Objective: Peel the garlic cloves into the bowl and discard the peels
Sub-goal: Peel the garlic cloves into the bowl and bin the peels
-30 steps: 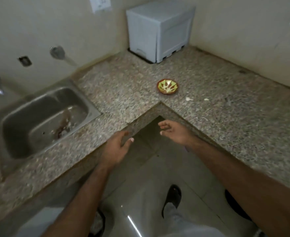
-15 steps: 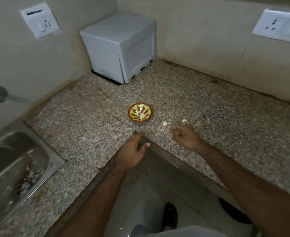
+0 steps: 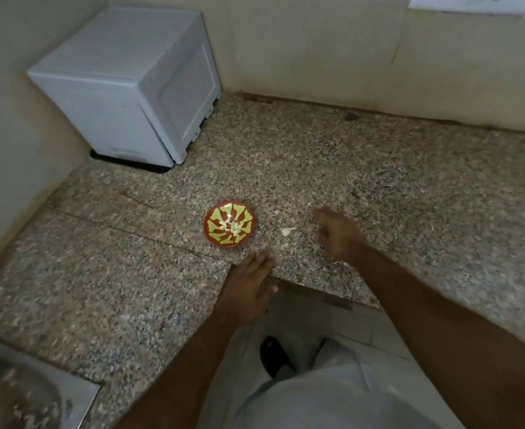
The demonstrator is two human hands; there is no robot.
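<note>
A small red bowl (image 3: pixel 229 224) with a yellow-green pattern stands on the granite counter (image 3: pixel 379 187) and holds pale garlic pieces at its centre. One whitish garlic piece (image 3: pixel 287 231) lies on the counter just right of the bowl. My right hand (image 3: pixel 338 236) hovers right of that piece. It is blurred by motion, so its fingers are unclear, and it hides the spot beneath it. My left hand (image 3: pixel 249 289) lies at the counter's inner corner below the bowl, fingers spread and holding nothing.
A grey boxy appliance (image 3: pixel 131 91) fills the back left corner against the wall. The steel sink's edge (image 3: pixel 32 397) shows at bottom left. A small pale scrap (image 3: pixel 338 264) lies by my right wrist. My legs and the tiled floor (image 3: pixel 341 317) are below the counter notch.
Both hands have moved forward from the counter notch onto the counter. My right hand now covers the spot where a second garlic piece lay. The view has shifted closer and rightward.
</note>
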